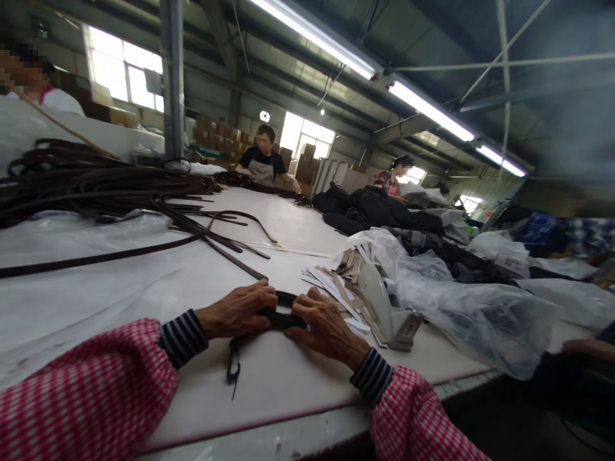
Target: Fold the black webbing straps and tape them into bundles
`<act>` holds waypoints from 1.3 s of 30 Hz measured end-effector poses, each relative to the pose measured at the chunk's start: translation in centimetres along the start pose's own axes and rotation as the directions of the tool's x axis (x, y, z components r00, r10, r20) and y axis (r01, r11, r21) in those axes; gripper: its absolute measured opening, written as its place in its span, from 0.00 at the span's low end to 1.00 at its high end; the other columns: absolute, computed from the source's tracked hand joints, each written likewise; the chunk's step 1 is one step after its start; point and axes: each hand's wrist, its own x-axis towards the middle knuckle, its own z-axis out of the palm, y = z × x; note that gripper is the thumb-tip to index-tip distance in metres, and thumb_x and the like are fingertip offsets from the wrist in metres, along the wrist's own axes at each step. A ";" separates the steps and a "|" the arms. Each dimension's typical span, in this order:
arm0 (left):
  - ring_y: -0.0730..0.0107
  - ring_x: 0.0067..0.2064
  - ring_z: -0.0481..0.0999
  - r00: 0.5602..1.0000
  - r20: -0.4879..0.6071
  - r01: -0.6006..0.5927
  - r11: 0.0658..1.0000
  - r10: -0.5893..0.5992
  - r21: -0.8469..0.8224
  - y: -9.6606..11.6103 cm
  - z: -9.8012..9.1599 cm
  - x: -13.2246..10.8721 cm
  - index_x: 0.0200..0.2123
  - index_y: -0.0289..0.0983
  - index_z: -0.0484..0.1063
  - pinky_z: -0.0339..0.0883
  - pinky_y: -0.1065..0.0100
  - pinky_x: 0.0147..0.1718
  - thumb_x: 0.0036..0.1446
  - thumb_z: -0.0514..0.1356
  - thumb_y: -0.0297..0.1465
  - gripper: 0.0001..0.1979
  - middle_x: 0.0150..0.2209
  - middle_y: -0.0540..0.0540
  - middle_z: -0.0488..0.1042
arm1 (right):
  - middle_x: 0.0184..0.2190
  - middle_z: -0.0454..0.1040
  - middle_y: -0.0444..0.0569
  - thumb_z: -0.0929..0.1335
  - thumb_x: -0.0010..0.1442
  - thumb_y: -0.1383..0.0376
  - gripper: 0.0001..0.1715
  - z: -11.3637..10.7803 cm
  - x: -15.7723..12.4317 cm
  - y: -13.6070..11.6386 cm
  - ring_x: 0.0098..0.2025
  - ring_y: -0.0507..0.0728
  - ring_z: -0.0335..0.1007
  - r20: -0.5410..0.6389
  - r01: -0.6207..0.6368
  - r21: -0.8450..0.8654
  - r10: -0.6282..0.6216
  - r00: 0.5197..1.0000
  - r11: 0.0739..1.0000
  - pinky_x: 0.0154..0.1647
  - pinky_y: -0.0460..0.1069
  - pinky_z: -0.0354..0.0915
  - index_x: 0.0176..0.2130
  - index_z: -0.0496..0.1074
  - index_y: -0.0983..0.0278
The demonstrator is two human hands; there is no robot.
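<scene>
My left hand (pixel 237 312) and my right hand (pixel 329 325) are close together over the white tabletop (pixel 288 384). Both are closed around a dark belt (pixel 284 320), bent into a loop between them. Below my left hand hangs the belt's dark buckle (pixel 233 370), its thin prong pointing down. Another dark strap (pixel 235 259) runs from the pile behind to just above my left fingers; whether it joins the held belt is hidden. Right of my right hand lie loose white and tan paper strips (pixel 346 291), against a pale grey device (pixel 391 304) that stands tilted.
A big heap of dark belts (pixel 96 186) covers the back left. Clear plastic bags (pixel 461 314) spread along the right, before dark cloth goods (pixel 379 208). A metal post (pixel 172 83) rises at left. Other people work across the table, including a person in an apron (pixel 263 163).
</scene>
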 end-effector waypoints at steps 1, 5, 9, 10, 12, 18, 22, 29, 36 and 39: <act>0.59 0.47 0.69 1.000 -0.007 -0.003 1.000 0.003 -0.019 0.0 -0.1 0.0 0.37 0.38 0.70 0.66 0.62 0.49 0.57 0.60 0.27 0.04 0.40 0.46 0.72 | 0.40 0.75 0.46 0.73 0.63 0.54 0.14 -0.2 -0.2 0.1 0.47 0.58 0.63 -0.001 -0.005 -0.004 0.005 1.000 1.000 0.46 0.53 0.56 0.38 0.71 0.62; 0.53 0.60 0.62 0.999 -0.034 0.023 0.998 -0.025 -0.058 0.0 -0.5 0.2 0.35 0.38 0.71 0.61 0.58 0.58 0.49 0.63 0.24 0.09 0.57 0.43 0.68 | 0.40 0.75 0.47 0.73 0.62 0.54 0.13 -0.1 -0.6 0.5 0.51 0.61 0.61 -0.027 -0.057 -0.070 0.055 0.998 0.996 0.49 0.56 0.55 0.39 0.72 0.61; 0.52 0.61 0.64 0.992 0.073 0.112 0.986 -0.103 -0.125 0.3 -0.8 0.3 0.36 0.38 0.72 0.62 0.58 0.58 0.47 0.66 0.29 0.11 0.64 0.43 0.63 | 0.37 0.74 0.47 0.73 0.62 0.55 0.14 0.6 -0.5 0.6 0.47 0.59 0.62 -0.028 -0.090 -0.006 0.089 0.996 0.996 0.46 0.53 0.56 0.37 0.72 0.62; 0.54 0.57 0.69 0.986 0.096 0.145 0.982 -0.134 -0.121 0.4 -1.0 0.4 0.37 0.37 0.72 0.65 0.60 0.54 0.47 0.66 0.30 0.12 0.60 0.43 0.67 | 0.35 0.74 0.46 0.73 0.63 0.54 0.14 0.7 -0.5 0.6 0.46 0.59 0.62 -0.034 -0.099 0.013 0.100 0.994 0.995 0.45 0.53 0.56 0.36 0.72 0.62; 0.58 0.47 0.73 0.976 0.116 0.193 0.978 -0.183 -0.078 0.7 -1.4 0.4 0.37 0.37 0.73 0.67 0.63 0.45 0.46 0.65 0.30 0.12 0.49 0.45 0.73 | 0.33 0.73 0.46 0.72 0.63 0.53 0.16 0.7 -0.4 0.6 0.44 0.59 0.62 -0.057 -0.123 0.042 0.126 0.990 0.991 0.43 0.52 0.56 0.34 0.71 0.63; 0.62 0.38 0.73 0.967 0.114 0.231 0.973 -0.228 -0.019 0.8 -1.7 0.7 0.31 0.38 0.75 0.63 0.66 0.38 0.49 0.64 0.33 0.06 0.32 0.50 0.74 | 0.29 0.70 0.45 0.71 0.65 0.53 0.19 0.8 -1.0 0.2 0.39 0.57 0.62 -0.097 -0.190 0.173 0.209 0.973 0.966 0.39 0.50 0.57 0.29 0.69 0.64; 0.62 0.43 0.73 0.979 0.085 0.193 0.978 -0.187 -0.079 1.1 -1.6 0.6 0.28 0.37 0.71 0.63 0.65 0.45 0.48 0.64 0.30 0.04 0.38 0.49 0.75 | 0.31 0.70 0.45 0.73 0.62 0.62 0.16 1.7 -1.1 -0.7 0.41 0.56 0.62 -0.144 -0.167 0.276 0.212 0.967 0.947 0.40 0.50 0.59 0.26 0.67 0.64; 0.65 0.34 0.70 0.968 0.102 0.243 0.958 -0.230 -0.153 1.0 -1.6 0.6 0.27 0.37 0.71 0.59 0.68 0.33 0.47 0.64 0.32 0.05 0.29 0.51 0.72 | 0.33 0.68 0.45 0.73 0.59 0.66 0.15 2.4 -1.4 -1.6 0.38 0.55 0.64 -0.249 -0.173 0.351 0.270 0.930 0.920 0.39 0.50 0.61 0.26 0.65 0.63; 0.66 0.30 0.67 0.972 0.100 0.225 0.968 -0.215 -0.112 1.7 -1.9 0.5 0.37 0.39 0.67 0.56 0.68 0.29 0.47 0.61 0.31 0.11 0.27 0.54 0.67 | 0.46 0.68 0.50 0.71 0.58 0.67 0.19 2.2 -1.6 -1.8 0.42 0.57 0.67 -0.263 -0.226 0.343 0.324 0.909 0.912 0.41 0.50 0.65 0.49 0.67 0.62; 0.61 0.37 0.73 0.982 0.112 0.162 0.985 -0.154 -0.065 1.7 -1.5 0.2 0.51 0.41 0.66 0.64 0.64 0.38 0.53 0.57 0.31 0.20 0.35 0.50 0.73 | 0.46 0.70 0.49 0.68 0.63 0.67 0.21 2.0 -1.5 -2.0 0.44 0.57 0.68 -0.162 -0.199 0.271 0.248 0.955 0.942 0.45 0.51 0.65 0.55 0.65 0.62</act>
